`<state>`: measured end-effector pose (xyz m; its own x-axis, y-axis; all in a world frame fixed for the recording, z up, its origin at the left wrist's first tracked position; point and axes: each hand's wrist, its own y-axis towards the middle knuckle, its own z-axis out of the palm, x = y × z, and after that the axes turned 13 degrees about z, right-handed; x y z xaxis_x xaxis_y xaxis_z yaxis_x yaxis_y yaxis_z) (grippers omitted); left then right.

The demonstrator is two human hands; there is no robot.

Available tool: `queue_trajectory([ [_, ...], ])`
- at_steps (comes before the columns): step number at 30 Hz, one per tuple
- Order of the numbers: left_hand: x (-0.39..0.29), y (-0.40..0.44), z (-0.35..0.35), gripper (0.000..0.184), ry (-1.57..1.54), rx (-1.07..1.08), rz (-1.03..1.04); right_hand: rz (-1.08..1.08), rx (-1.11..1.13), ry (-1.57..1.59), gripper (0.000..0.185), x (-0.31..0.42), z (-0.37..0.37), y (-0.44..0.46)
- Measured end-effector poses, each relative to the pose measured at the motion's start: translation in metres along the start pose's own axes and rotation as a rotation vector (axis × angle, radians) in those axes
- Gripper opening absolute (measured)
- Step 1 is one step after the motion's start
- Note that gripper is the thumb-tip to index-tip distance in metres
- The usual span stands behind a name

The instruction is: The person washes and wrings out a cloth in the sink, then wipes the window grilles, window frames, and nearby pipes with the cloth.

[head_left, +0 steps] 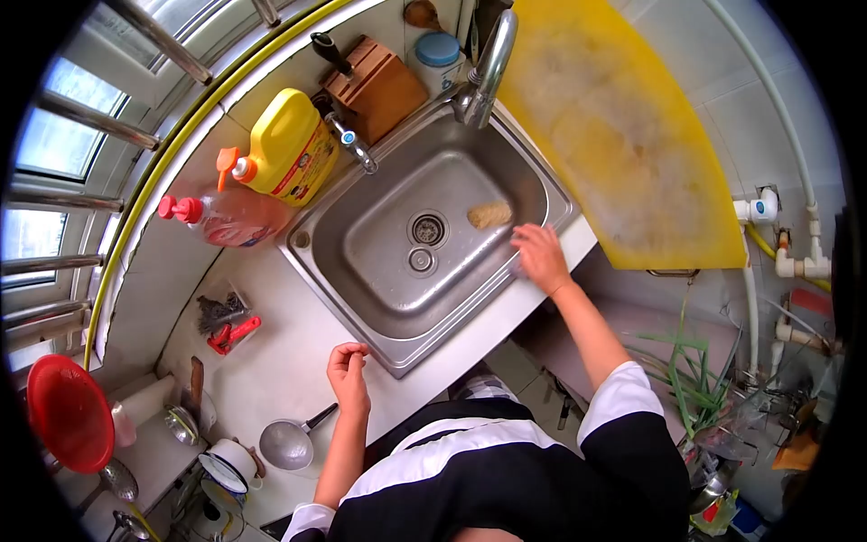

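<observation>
Over the right rim of the steel sink (pixel 361 298) is my right hand (pixel 540 259), fingers apart and slightly blurred, with nothing visible in it. Just beyond its fingertips a tan scrubbing sponge (pixel 489 214) lies on the sink's bottom, apart from the hand. By the sink's near left corner, above the white counter (pixel 289 334), my left hand (pixel 349 375) is closed, with its fingers curled in; no object shows in it. A ladle-like metal pan (pixel 287 444) with a dark handle rests left of that hand. Two drain openings (pixel 427 229) show in the basin.
Yellow (pixel 293 149) and pink (pixel 237 217) soap bottles, a small tap (pixel 350 140) and a wooden knife block (pixel 375 86) line the far left side. A tall faucet (pixel 490 68) rises behind the sink. On the right leans a large yellow board (pixel 623 135); green onions (pixel 691 379) lie below.
</observation>
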<state>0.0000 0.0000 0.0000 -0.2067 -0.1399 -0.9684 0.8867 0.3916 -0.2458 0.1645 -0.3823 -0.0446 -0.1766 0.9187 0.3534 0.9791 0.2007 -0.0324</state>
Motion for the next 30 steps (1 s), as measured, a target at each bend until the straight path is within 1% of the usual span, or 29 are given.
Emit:
queue_trajectory([
  [2, 0.002, -0.001, 0.006, 0.007, -0.062, -0.001, -0.008, 0.049, -0.165, 0.019, 0.016, -0.013, -0.016, 0.010],
  [3, 0.002, 0.010, 0.028, 0.007, -0.054, -0.007, -0.018, 0.051, -0.153, 0.025, 0.016, -0.033, -0.021, 0.028],
  [5, 0.004, 0.017, 0.049, 0.006, -0.065, 0.016, 0.025, 0.011, -0.095, 0.032, 0.015, -0.045, -0.030, 0.043],
  [6, -0.002, 0.026, 0.065, 0.006, -0.085, 0.034, 0.083, -0.013, -0.130, 0.035, 0.012, -0.047, -0.034, 0.059],
  [7, -0.004, 0.031, 0.077, 0.006, -0.087, 0.019, 0.083, -0.026, -0.123, 0.037, 0.012, -0.049, -0.037, 0.072],
  [9, -0.010, 0.045, 0.098, 0.010, -0.045, 0.132, 0.156, -0.129, 0.013, -0.093, 0.010, -0.052, -0.040, 0.099],
  [10, -0.015, 0.056, 0.107, 0.010, -0.041, 0.116, 0.167, -0.191, -0.006, -0.132, 0.013, -0.048, -0.036, 0.112],
  [11, -0.021, 0.069, 0.115, 0.011, 0.031, 0.156, 0.311, -0.209, -0.013, -0.123, 0.013, -0.044, -0.033, 0.121],
  [12, -0.031, 0.082, 0.119, 0.014, 0.112, 0.196, 0.449, -0.237, 0.089, -0.306, 0.013, -0.036, -0.029, 0.124],
  [13, -0.050, 0.097, 0.124, 0.018, 0.227, 0.188, 0.600, -0.265, 0.192, -0.495, 0.013, -0.030, -0.027, 0.124],
  [14, -0.071, 0.113, 0.130, 0.022, 0.342, 0.180, 0.748, -0.230, 0.270, -0.672, 0.014, -0.029, -0.013, 0.118],
  [15, -0.084, 0.130, 0.133, 0.030, 0.431, 0.136, 0.932, -0.197, 0.319, -0.720, 0.017, -0.026, -0.003, 0.111],
  [16, -0.098, 0.145, 0.133, 0.036, 0.560, 0.132, 1.039, -0.115, 0.357, -0.674, 0.022, -0.013, -0.004, 0.105],
  [17, -0.113, 0.159, 0.134, 0.040, 0.722, 0.130, 1.115, -0.013, 0.418, -0.602, 0.033, -0.005, 0.001, 0.105],
  [18, -0.117, 0.177, 0.134, 0.039, 0.794, 0.145, 1.163, 0.081, 0.490, -0.412, 0.036, 0.004, 0.002, 0.107],
  [19, -0.122, 0.192, 0.133, 0.039, 0.806, 0.126, 1.166, 0.171, 0.563, -0.217, 0.040, 0.016, 0.005, 0.109],
  [21, -0.132, 0.219, 0.135, 0.036, 1.098, 0.281, 1.371, 0.357, 0.571, 0.261, 0.046, 0.039, 0.020, 0.124],
  [22, -0.133, 0.228, 0.134, 0.036, 1.111, 0.264, 1.369, 0.486, 0.561, 0.357, 0.049, 0.053, 0.034, 0.131],
  [23, -0.133, 0.238, 0.135, 0.036, 1.141, 0.329, 1.421, 0.466, 0.560, 0.356, 0.049, 0.064, 0.051, 0.142],
  [24, -0.133, 0.244, 0.135, 0.037, 1.173, 0.400, 1.471, 0.614, 0.574, 0.821, 0.047, 0.074, 0.073, 0.152],
  [25, -0.136, 0.245, 0.136, 0.037, 1.192, 0.396, 1.466, 0.756, 0.578, 1.297, 0.046, 0.091, 0.086, 0.159],
  [26, -0.136, 0.244, 0.141, 0.037, 1.199, 0.378, 1.413, 0.750, 0.591, 1.302, 0.046, 0.104, 0.096, 0.166],
  [27, -0.136, 0.243, 0.147, 0.038, 1.206, 0.360, 1.358, 0.828, 0.629, 1.549, 0.047, 0.120, 0.102, 0.173],
  [28, -0.135, 0.243, 0.154, 0.034, 1.247, 0.265, 1.352, 0.906, 0.664, 1.797, 0.048, 0.130, 0.109, 0.177],
  [29, -0.134, 0.242, 0.162, 0.032, 1.267, 0.214, 1.287, 0.896, 0.677, 1.798, 0.048, 0.134, 0.114, 0.182],
  [30, -0.132, 0.241, 0.169, 0.031, 1.272, 0.159, 1.237, 0.950, 0.657, 1.777, 0.047, 0.133, 0.128, 0.188],
])
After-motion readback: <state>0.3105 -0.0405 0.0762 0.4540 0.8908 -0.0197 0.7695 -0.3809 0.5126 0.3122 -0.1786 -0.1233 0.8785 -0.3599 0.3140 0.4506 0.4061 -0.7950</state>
